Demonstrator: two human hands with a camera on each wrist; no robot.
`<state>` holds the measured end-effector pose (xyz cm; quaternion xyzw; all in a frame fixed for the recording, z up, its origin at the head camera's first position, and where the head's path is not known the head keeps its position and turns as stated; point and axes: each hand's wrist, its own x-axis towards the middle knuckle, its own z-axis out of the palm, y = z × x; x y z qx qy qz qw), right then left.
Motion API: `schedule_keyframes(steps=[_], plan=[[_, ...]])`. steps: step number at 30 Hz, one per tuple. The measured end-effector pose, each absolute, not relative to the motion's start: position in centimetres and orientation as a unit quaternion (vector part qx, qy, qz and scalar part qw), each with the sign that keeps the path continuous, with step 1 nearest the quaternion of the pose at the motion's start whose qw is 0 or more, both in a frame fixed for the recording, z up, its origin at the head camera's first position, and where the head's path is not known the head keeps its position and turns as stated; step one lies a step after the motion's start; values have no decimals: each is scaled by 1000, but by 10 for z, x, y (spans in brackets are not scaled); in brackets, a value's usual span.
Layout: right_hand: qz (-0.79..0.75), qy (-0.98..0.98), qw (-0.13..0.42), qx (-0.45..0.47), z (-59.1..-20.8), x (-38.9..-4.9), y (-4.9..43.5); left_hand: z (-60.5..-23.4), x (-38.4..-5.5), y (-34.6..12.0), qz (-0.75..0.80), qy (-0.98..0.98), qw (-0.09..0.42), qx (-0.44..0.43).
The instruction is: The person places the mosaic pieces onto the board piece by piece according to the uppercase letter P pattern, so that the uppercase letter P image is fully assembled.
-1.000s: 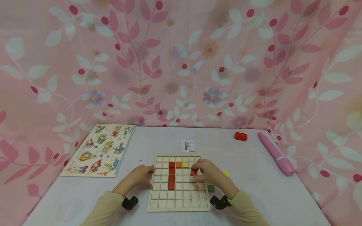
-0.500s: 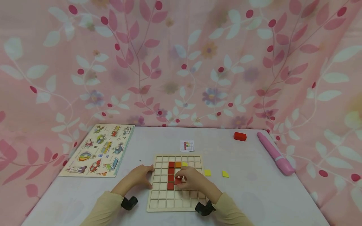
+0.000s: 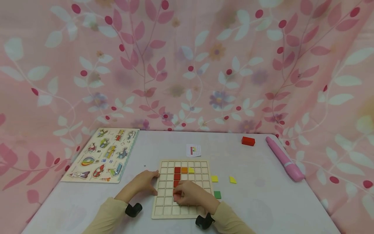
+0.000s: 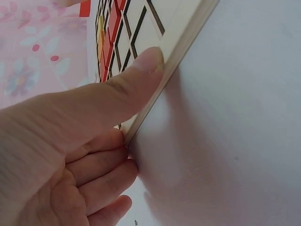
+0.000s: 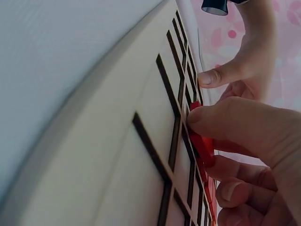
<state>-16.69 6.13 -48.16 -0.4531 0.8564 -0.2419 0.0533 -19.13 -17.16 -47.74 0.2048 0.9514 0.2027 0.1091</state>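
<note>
A wooden grid board lies flat on the table. My left hand rests against its left edge, the thumb lying on the rim and the other fingers loosely bent at the board's side. My right hand pinches a red square tile between thumb and fingers, close over the board at the lower end of the red column. Other red tiles stand in that column, partly hidden by the right hand. To the right of the top red tile sit an orange tile and a yellow tile.
Right of the board lie a yellow square, a yellow rounded piece and a green tile. A small pattern card lies behind it. Farther off are a red block, a pink cylinder and a picture puzzle.
My right hand has carried the red tile from the board's right side leftward, then down to the lower end of the red column. The left hand has stayed at the board's edge.
</note>
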Motion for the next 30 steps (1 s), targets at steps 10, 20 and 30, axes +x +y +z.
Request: schedule_keyframes(steps=[10, 20, 30], plan=[[-221, 864, 61, -448, -482, -167, 58, -474, -192, -171, 194, 953, 111, 202], [-221, 866, 74, -443, -483, -164, 59, -476, -191, -171, 195, 954, 110, 200], [-205, 874, 81, -433, -484, -162, 57, -477, -191, -171, 196, 953, 113, 201]])
